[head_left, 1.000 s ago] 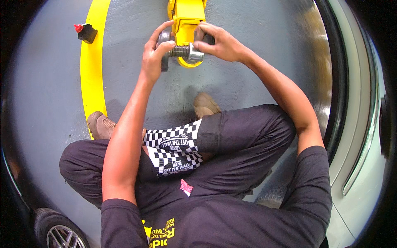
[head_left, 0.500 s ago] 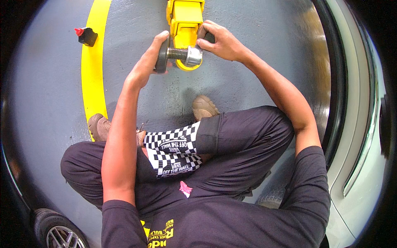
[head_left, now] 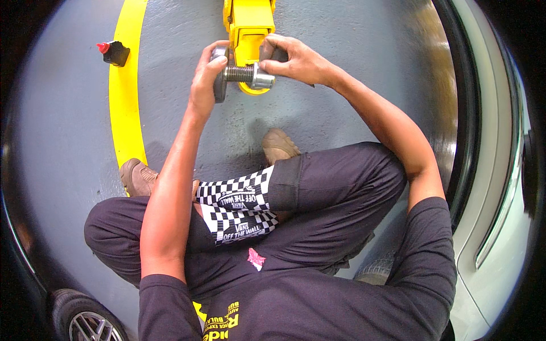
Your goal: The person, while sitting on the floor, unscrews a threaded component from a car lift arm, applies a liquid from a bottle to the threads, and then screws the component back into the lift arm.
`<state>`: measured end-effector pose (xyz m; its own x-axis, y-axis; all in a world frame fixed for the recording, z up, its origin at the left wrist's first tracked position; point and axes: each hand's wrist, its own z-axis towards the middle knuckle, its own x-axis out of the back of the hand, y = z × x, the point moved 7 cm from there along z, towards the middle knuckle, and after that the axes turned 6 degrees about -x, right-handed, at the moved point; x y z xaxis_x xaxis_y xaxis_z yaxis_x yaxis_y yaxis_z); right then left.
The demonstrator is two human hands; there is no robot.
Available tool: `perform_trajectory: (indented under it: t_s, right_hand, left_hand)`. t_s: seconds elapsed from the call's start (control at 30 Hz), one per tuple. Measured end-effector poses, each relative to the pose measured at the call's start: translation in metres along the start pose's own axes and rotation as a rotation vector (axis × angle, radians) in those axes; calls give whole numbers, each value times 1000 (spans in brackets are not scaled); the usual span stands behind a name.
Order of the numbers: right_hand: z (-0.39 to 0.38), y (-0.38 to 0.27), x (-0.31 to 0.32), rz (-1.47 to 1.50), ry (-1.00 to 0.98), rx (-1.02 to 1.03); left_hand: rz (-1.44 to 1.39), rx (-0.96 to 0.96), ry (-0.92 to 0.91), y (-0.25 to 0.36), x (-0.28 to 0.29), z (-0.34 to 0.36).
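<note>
A round black lift pad (head_left: 220, 85) on a threaded metal shaft (head_left: 239, 74) lies sideways in front of the yellow lift arm (head_left: 250, 16). My left hand (head_left: 206, 77) is closed on the pad, its thumb over the near face and its fingers behind. At the shaft's right end sits a shiny metal collar (head_left: 263, 80). My right hand (head_left: 301, 61) is closed in a pinch just above the collar, fingertips at its upper edge. Something dark (head_left: 279, 54) shows between those fingers; its kind is unclear. Below the collar, the arm's rounded yellow end (head_left: 248, 91) is partly covered.
A small black bottle (head_left: 116, 53) with a red cap stands on a yellow floor line (head_left: 124, 108) at the left. A pale car body (head_left: 500, 227) runs along the right. A car wheel (head_left: 91, 324) shows at the lower left. My crossed legs (head_left: 335, 187) are below my hands.
My left hand has shifted its grip round the pad, and its thumb now lies over the near side. My right hand has moved slightly left and down, staying at the collar.
</note>
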<state>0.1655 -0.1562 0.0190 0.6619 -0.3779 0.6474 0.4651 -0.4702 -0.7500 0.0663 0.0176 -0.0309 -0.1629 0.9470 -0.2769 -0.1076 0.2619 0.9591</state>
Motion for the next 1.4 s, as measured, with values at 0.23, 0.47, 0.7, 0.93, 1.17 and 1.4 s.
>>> perform_trajectory:
  t_s: [0.23, 0.47, 0.7, 0.93, 1.17, 1.4]
  right_hand:
    - [2, -6, 7, -37, 14, 24]
    - [-6, -32, 2, -223, 18, 159]
    - [-1, -26, 2, -161, 87, 186]
    - [1, -30, 11, -89, 182, 182]
    - [11, -23, 19, -105, 246, 113]
    - [9, -24, 9, -205, 167, 176]
  left_hand:
    - [43, -31, 38, 3, 0, 1]
    - [17, -29, 85, 2, 4, 6]
    - [40, 1, 77, -4, 8, 8]
    - [68, 26, 45, -3, 5, 8]
    - [22, -33, 117, 0, 5, 7]
    - [14, -4, 78, 1, 0, 8]
